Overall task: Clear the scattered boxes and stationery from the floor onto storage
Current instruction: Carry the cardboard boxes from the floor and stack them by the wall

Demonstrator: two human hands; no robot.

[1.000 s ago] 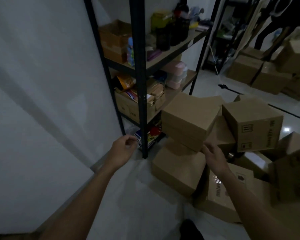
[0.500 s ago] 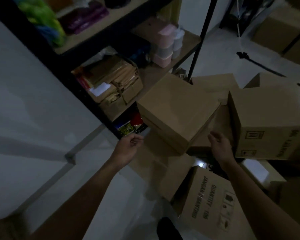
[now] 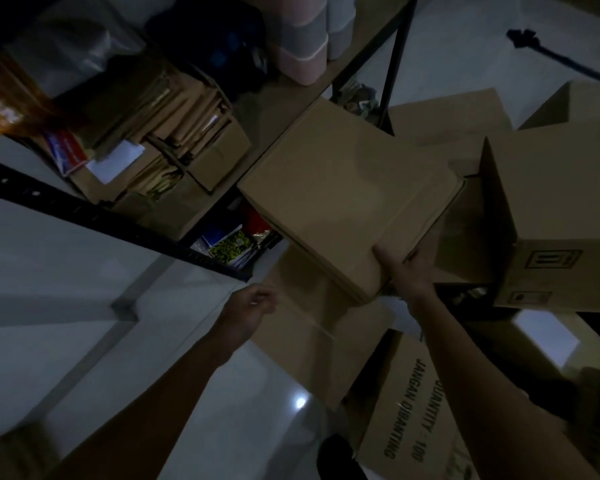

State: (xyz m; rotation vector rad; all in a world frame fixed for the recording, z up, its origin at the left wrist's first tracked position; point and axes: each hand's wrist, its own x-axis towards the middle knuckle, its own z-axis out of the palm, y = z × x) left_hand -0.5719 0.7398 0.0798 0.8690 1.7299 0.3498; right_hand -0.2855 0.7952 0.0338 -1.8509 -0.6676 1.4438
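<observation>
Sensibly, the right hand, thumb on top and fingers hooked under the flat box's corner, should wait until the empty, loosely curled left hand supports the opposite edge.

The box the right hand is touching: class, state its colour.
Plain brown cardboard box, best seen in the head view; right hand at its corner.

Both forearms are bare up to the frame edge, with no sleeve, watch or band showing. The left hand and right hand wear no gloves or rings. The dim light hides finer detail.
</observation>
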